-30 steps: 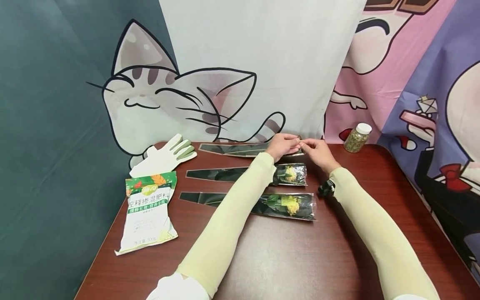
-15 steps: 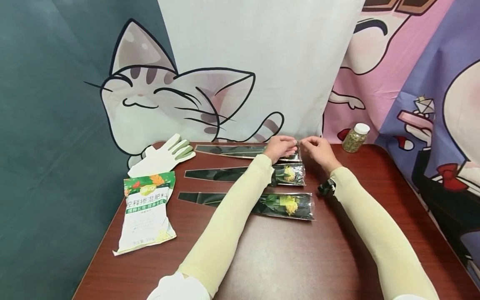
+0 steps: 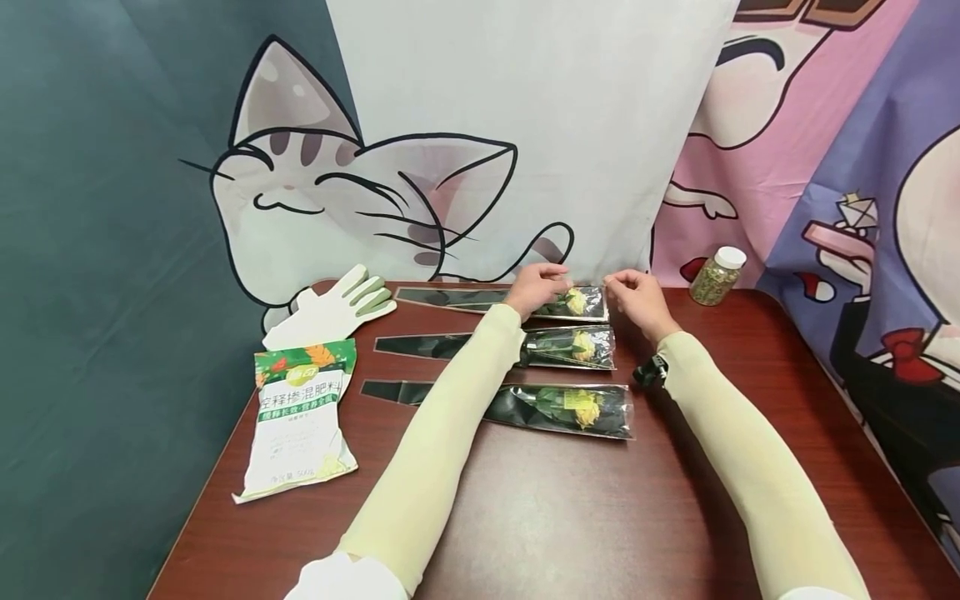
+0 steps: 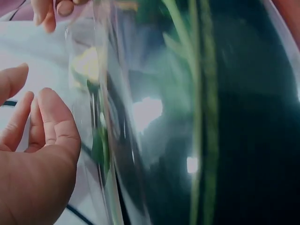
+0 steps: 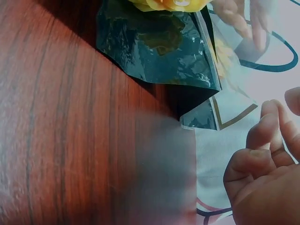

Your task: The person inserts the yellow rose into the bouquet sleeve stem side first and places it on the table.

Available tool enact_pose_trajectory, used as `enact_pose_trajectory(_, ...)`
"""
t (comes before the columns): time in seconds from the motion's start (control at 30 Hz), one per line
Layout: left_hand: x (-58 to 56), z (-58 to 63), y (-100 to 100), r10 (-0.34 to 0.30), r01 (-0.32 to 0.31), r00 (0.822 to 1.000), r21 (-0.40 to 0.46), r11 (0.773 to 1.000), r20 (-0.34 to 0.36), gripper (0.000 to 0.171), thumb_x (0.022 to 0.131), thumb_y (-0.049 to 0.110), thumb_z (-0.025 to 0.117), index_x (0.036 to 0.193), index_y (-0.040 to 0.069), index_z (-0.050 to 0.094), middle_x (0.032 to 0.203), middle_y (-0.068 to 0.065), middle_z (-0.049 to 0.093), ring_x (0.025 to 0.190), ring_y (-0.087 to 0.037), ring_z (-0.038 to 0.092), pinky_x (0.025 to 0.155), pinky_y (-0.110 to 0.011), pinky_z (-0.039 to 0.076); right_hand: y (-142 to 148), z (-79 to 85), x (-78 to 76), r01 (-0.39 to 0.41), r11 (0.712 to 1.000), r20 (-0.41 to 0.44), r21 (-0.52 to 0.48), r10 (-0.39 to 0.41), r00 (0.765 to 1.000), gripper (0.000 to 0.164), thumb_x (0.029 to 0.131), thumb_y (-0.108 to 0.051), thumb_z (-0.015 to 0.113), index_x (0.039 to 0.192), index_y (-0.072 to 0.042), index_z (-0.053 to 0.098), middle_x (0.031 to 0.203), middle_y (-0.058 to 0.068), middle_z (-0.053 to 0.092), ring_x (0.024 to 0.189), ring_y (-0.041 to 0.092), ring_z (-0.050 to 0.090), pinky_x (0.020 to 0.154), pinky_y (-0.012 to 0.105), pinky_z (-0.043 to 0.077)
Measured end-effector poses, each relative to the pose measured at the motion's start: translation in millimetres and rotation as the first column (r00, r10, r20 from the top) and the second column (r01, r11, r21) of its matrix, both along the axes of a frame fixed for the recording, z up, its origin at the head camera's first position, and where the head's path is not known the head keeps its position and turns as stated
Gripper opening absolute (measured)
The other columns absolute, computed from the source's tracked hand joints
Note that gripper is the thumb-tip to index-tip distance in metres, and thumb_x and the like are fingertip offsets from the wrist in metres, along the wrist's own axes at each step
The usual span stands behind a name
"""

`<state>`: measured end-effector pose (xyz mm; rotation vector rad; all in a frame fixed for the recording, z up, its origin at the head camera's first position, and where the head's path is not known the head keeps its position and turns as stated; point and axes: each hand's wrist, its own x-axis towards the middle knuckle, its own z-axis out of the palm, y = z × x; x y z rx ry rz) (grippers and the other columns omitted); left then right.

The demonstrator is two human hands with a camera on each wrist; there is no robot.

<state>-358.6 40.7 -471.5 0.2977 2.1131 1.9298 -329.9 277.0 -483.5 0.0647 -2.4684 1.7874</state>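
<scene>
Three single yellow flowers, rose-like, lie in long tapered clear-and-black sleeves, one behind another: the far sleeve (image 3: 465,297), the middle sleeve (image 3: 427,347) and the near sleeve (image 3: 551,408). My left hand (image 3: 538,287) hovers over the far sleeve, left of its flower (image 3: 575,301). In the left wrist view its thumb stands apart from loosely bent fingers (image 4: 58,115), with nothing between them. Beside the far sleeve's right end is my right hand (image 3: 641,300). Its curled fingers (image 5: 262,131) are close to the sleeve corner (image 5: 239,117) in the right wrist view and hold nothing.
A fertilizer bag (image 3: 300,425) lies at the table's left, with white-and-green gloves (image 3: 330,312) behind it. At the back right stands a white-capped jar (image 3: 716,277) of greenish bits. A printed cloth backdrop (image 3: 450,83) rises behind the reddish-brown table (image 3: 570,517).
My left hand has moved left, away from the far sleeve's right end, uncovering its yellow flower. The two hands, fingertips together a second ago, are now apart. My right hand has hardly moved.
</scene>
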Motion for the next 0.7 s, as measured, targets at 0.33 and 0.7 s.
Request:
enact_pose_trajectory(0.33,-3.7,-3.4,-49.8,-0.005,-0.018,0.997,-0.32,0.947,-0.072,0.051,0.099,0.023,0.078,0.147,0.012,0.064,0.152,-0.01,0.062,0.136,-0.027,0.059,0.111,-0.043,0.054,2.3,-5.0,-3.0,0.086,0.994,0.152,0.075,-0.096,0.984,0.043,0.103,-0.047,0.067,0.103,-0.004,0.073,0.072,-0.013,0.066,0.059,0.007,0.061,0.052,0.024,0.05)
enact_pose_trajectory(0.7,-15.2,-10.4,-69.6,-0.097,0.092,0.995,-0.561,0.823,0.022,0.066,0.092,0.026,0.086,0.152,0.023,0.059,0.164,-0.002,0.049,0.149,-0.028,0.048,0.122,-0.049,0.046,-8.2,-5.2,-8.2,0.042,0.995,0.251,0.091,-0.064,0.966,0.035,0.106,-0.041,0.063,0.09,-0.011,0.071,0.072,-0.012,0.062,0.064,0.007,0.059,0.051,0.025,0.043)
